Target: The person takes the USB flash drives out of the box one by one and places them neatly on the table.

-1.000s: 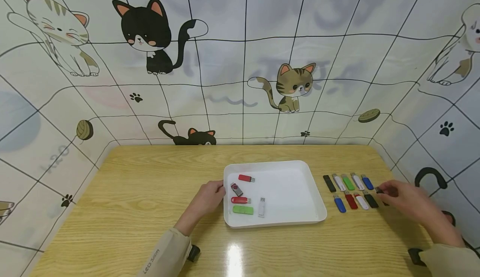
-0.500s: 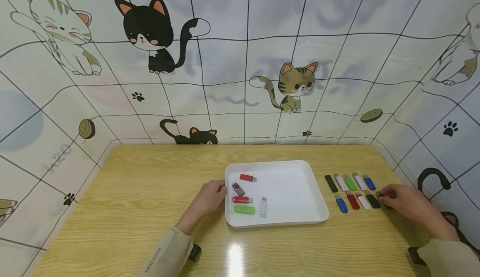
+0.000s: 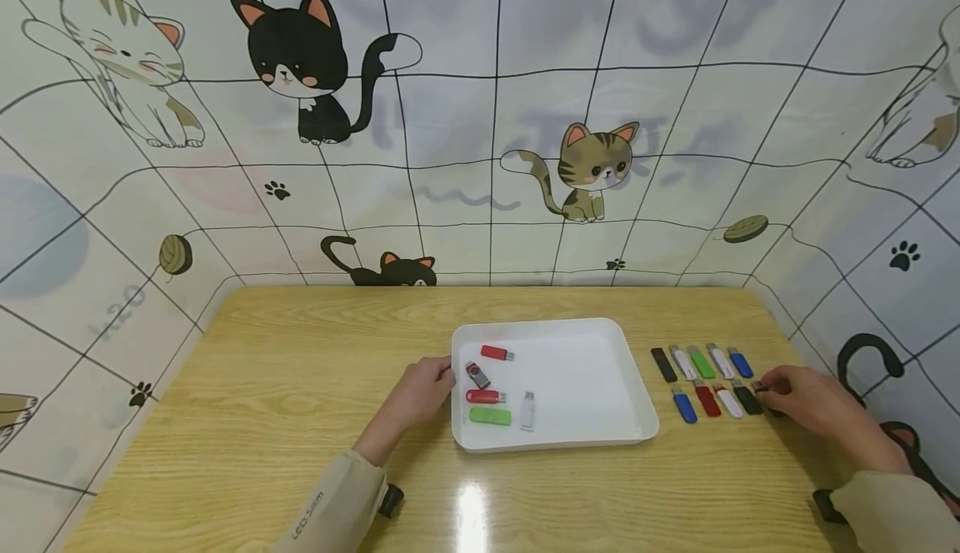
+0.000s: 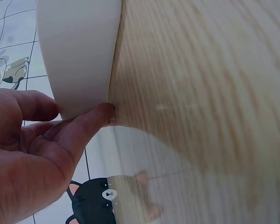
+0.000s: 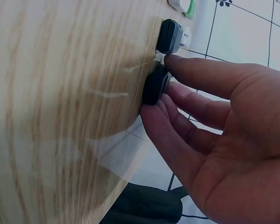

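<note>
i've got left grip (image 3: 426,388) pinching the tray's (image 3: 577,386) left side | right grip (image 3: 813,403) pinching a black usb (image 5: 154,87) near a dark usb (image 5: 169,36) | five usbs (image 3: 491,415) in tray

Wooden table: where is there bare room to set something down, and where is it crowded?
Free: the wooden table left of the left hand; its near stretch between the two sleeves; the right half of the white tray. Crowded: the tray's left half, holding five USB sticks, and right of the tray, where two rows of sticks reach the right hand.
</note>
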`<state>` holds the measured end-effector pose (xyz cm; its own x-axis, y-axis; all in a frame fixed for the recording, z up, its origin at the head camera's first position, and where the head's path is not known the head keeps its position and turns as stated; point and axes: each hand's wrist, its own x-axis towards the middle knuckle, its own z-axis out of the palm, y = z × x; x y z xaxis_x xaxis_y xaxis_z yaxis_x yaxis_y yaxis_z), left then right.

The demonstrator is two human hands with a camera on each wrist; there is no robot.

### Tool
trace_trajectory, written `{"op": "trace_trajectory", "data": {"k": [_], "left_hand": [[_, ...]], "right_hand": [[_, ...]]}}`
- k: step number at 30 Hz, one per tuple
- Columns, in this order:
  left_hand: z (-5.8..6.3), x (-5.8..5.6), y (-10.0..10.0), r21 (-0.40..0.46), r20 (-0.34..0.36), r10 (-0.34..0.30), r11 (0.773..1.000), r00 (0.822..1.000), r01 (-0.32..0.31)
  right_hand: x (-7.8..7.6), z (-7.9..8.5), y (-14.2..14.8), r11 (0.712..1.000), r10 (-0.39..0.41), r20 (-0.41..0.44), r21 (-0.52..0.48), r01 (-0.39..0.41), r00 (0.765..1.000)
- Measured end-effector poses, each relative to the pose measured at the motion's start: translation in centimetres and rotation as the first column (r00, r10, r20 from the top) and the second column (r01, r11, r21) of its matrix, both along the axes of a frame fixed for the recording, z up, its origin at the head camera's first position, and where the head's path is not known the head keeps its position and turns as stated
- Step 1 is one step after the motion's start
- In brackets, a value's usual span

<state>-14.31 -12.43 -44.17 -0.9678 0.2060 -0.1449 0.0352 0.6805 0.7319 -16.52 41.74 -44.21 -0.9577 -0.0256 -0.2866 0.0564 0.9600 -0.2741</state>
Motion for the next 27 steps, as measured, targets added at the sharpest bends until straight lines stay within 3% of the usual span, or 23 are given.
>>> {"op": "trace_trajectory", "data": {"k": [9, 17, 21, 27], "left_hand": [[0.0, 0.0, -0.1, 0.010, 0.007, -0.005, 1.000, 1.000, 0.005], [-0.1, -0.1, -0.1, 0.006, 0.008, -0.006, 1.000, 1.000, 0.005], [0.0, -0.1, -0.1, 0.016, 0.005, -0.010, 1.000, 1.000, 0.009], [0.1, 0.0, -0.2, 0.024, 0.008, -0.015, 1.000, 1.000, 0.015]], "right_hand": [[0.2, 0.4, -0.2, 1.000, -0.017, -0.022, 0.009, 0.017, 1.000], [1.6, 3.6, -3.1, 1.000, 0.008, -0.185, 0.021, -0.004, 0.983], [1.9, 5.8, -6.4, 0.999, 0.049, -0.254, -0.005, -0.052, 0.966], [2.1, 7.5, -11.4, 0.983, 0.120, -0.392, -0.082, -0.165, 0.912]]}}
